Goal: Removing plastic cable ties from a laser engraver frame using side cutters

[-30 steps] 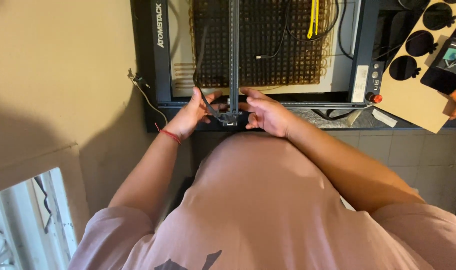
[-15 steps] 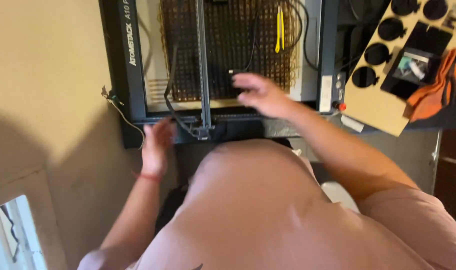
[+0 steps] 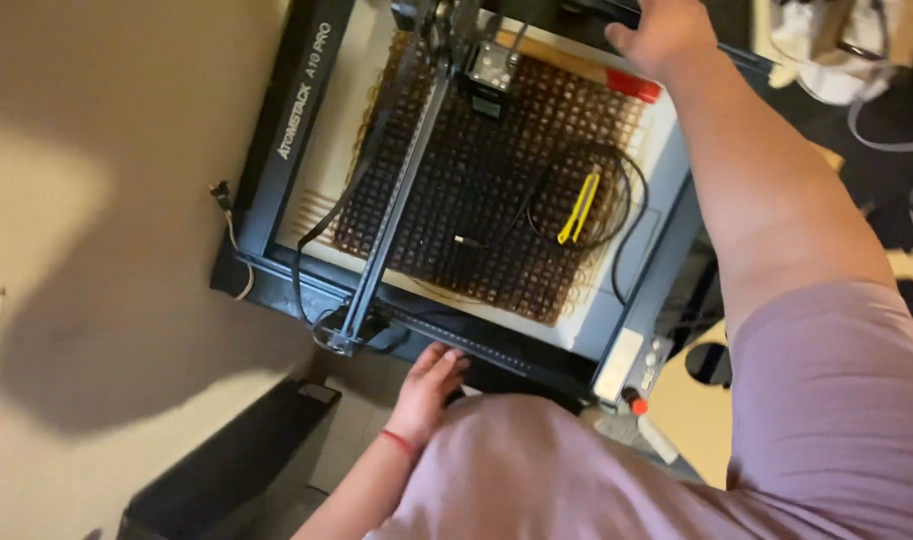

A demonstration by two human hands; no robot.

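Note:
A black-framed laser engraver (image 3: 307, 100) sits on a table, with a dark honeycomb bed (image 3: 497, 210) inside it. Its gantry bar (image 3: 397, 210) runs from the front rail to the back and carries the laser head (image 3: 490, 70). My left hand (image 3: 432, 385), a red string on its wrist, rests with fingers apart on the front rail near the gantry's near end. My right hand (image 3: 667, 35) reaches across the bed, its fingers curled over the far rail next to a red part (image 3: 635, 85). A yellow cutter (image 3: 580, 208) lies on the bed inside a loop of black cable (image 3: 617, 170).
A control box with buttons and a red knob (image 3: 634, 402) sits at the frame's front right corner. A beige wall (image 3: 97, 200) stands close on the left. A black bin (image 3: 227, 460) is on the floor below the table. Brown cardboard (image 3: 677, 410) lies to the right.
Both hands have left the gantry's near end. My right hand has stretched across the bed to the far rail. My left hand has dropped to the front rail. The view has tilted.

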